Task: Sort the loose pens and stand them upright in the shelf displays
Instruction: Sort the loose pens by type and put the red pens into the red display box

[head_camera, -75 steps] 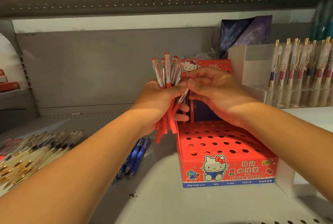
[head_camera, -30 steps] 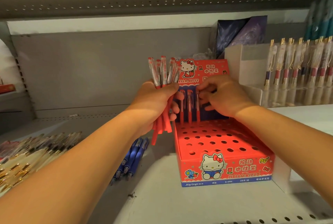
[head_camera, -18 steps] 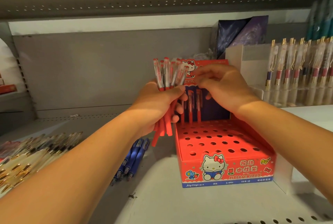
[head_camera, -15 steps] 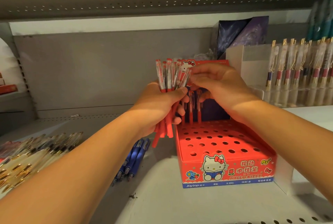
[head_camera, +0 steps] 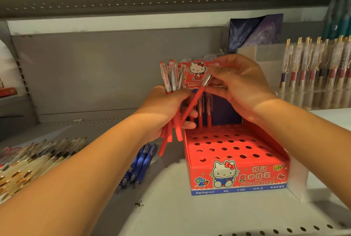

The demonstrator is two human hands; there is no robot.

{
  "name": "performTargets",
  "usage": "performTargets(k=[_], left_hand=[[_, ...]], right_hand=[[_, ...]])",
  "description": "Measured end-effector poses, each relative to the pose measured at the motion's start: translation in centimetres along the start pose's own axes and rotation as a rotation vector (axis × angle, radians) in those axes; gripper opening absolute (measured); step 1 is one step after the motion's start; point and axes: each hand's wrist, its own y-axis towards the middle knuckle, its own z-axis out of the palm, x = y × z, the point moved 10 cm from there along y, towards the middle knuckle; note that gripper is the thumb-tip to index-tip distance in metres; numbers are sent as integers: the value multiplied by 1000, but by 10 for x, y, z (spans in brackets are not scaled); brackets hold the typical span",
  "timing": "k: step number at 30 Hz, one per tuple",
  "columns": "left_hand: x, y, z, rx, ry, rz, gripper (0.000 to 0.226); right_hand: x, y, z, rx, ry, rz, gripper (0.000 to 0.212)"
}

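Observation:
My left hand (head_camera: 163, 110) grips a bunch of red pens (head_camera: 171, 78), clear caps up, just left of the red display box (head_camera: 237, 175). My right hand (head_camera: 241, 85) pinches one red pen (head_camera: 195, 101) near its clear cap; the pen slants down to the left, its lower end still among the bunch. The box top has rows of round holes (head_camera: 228, 146). A few red pens (head_camera: 204, 114) stand upright in the back row, partly hidden by my hands.
Blue pens (head_camera: 140, 163) lie on the shelf left of the box. A heap of clear gold-trimmed pens (head_camera: 36, 159) lies at far left. A clear display of upright pens (head_camera: 319, 65) stands at right. A dark purple packet (head_camera: 254, 30) leans behind.
My right hand left the standing pens in the box, went back to the bunch and now draws one red pen out, tilted, up and to the right.

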Motion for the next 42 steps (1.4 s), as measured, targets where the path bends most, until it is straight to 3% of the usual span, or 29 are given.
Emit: performTargets(k=[4,9,11,19,26,33,39,42], left_hand=[[-3,3,-8,-54,50,40,11],[-2,5,-11,-74,117,57,25],[-1,4,-6,-37,106,64,25],[1,1,1,21,45,22,29],[0,0,2,26,7,19,16],[-4,1,5,43,-6,76,9],[-12,1,3,48,-2,116,6],[-13,1,3,43,-60,111,10]], right_hand=[[14,8,-15,-88,-74,-93,14],[28,12,-23,-112,-622,-264,23],[26,10,-21,-103,-727,-302,29],[19,7,-28,-143,-867,-381,30],[16,9,-27,-140,-918,-398,34],[-32,18,-30,47,-1059,-62,15],[-17,12,-23,22,-1260,-115,8],[5,7,-10,-2,-1264,-272,17]])
